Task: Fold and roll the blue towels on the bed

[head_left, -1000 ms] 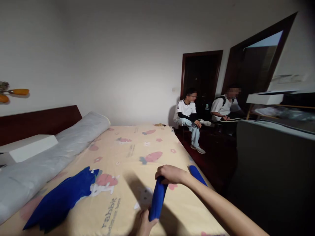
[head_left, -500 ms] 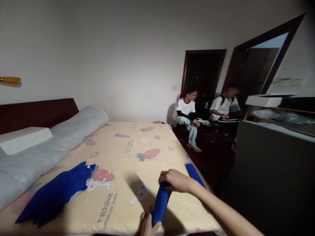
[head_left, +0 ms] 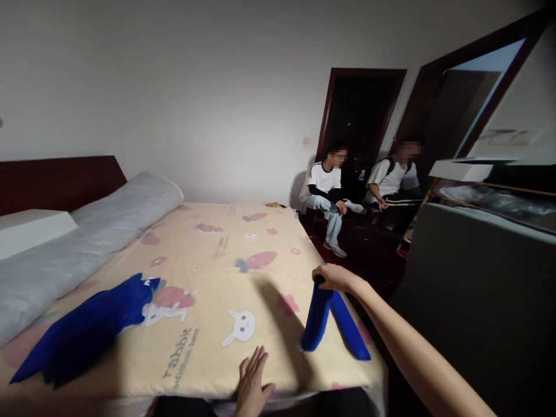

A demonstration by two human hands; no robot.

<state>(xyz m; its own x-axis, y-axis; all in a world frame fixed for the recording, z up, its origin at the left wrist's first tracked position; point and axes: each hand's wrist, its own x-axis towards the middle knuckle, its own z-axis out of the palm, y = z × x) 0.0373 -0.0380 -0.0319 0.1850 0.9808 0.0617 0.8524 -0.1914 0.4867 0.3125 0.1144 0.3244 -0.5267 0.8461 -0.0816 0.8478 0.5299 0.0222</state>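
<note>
A blue cloth roll (head_left: 316,318) stands tilted near the bed's right edge, its top end held in my right hand (head_left: 334,278). Just to its right, a second blue roll (head_left: 350,327) lies on the patterned bed sheet (head_left: 217,365). My left hand (head_left: 253,379) rests on the sheet at the front edge, fingers spread and holding nothing, left of both rolls. Over on the left side of the bed lies a loosely spread blue cloth (head_left: 93,324) with a small white mark at its upper end.
A grey rolled bedding piece (head_left: 108,231) and a white box (head_left: 35,229) lie by the dark headboard (head_left: 61,179). Two seated people (head_left: 325,191) are beyond the bed. A dark cabinet (head_left: 482,289) stands right, with a white box (head_left: 460,169) above.
My right hand has moved right with the blue roll, beside the other roll. My left hand has let go of its lower end and opened on the sheet. The view has shifted slightly.
</note>
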